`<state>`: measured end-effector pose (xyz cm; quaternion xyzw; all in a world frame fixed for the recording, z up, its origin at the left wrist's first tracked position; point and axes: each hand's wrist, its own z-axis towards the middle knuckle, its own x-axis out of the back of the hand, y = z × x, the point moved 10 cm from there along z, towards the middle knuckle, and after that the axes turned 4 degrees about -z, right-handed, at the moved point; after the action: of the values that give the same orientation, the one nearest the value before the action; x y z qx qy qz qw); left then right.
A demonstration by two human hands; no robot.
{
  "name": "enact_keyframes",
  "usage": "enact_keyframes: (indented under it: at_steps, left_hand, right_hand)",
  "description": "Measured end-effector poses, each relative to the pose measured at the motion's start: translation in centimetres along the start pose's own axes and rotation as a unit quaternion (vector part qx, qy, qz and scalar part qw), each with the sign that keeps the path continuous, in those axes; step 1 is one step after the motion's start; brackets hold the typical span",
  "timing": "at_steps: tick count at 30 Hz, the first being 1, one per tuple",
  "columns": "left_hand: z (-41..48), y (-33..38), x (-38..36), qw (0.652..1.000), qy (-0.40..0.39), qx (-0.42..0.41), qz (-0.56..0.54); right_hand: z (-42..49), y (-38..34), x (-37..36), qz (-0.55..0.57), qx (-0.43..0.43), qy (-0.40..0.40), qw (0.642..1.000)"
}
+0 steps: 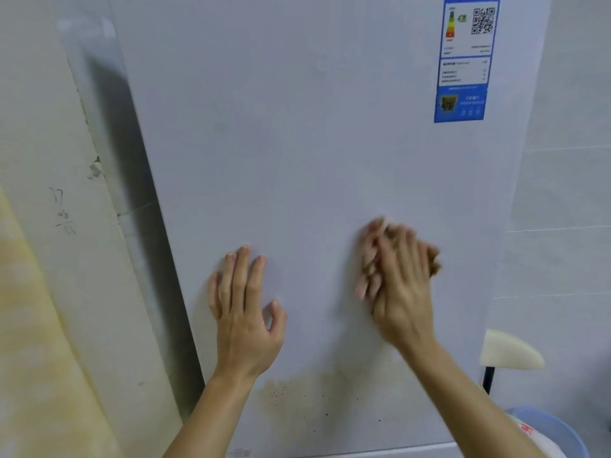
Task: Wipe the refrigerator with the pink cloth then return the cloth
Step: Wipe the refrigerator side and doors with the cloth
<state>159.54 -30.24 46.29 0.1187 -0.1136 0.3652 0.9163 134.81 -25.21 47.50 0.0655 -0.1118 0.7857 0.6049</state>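
Both forearms reached up to the fridge. Left hand lay flat on its door, fingers straight and slightly spread, holding nothing. Right hand, blurred, pressed the bunched cloth against the door with fingers extended.

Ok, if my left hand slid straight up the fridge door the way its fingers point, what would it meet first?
Nothing that shows: the left hand lies flat on the refrigerator door, and above it there is only bare door to the frame's top. The blue label sits well to the right.
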Motion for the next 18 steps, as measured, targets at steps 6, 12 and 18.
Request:
enact_keyframes:
  at_steps: [6,12,18]
  left_hand:
    - [0.4,1.3,-1.0,0.999,0.015,0.024,-0.020]
    - [0.0,2.2,-1.6,0.999,0.023,0.030,-0.011]
    - [0.0,3.1,-2.0,0.999,0.011,0.031,-0.015]
  right_hand:
    - [7.9,-0.4,2.8,0.033,-0.091,0.099,0.990]
    - [-4.9,-3.1,-3.3,-0.113,0.134,-0.058,0.983]
    - [-12.7,0.3,-3.7,-0.183,0.216,-0.169,0.944]
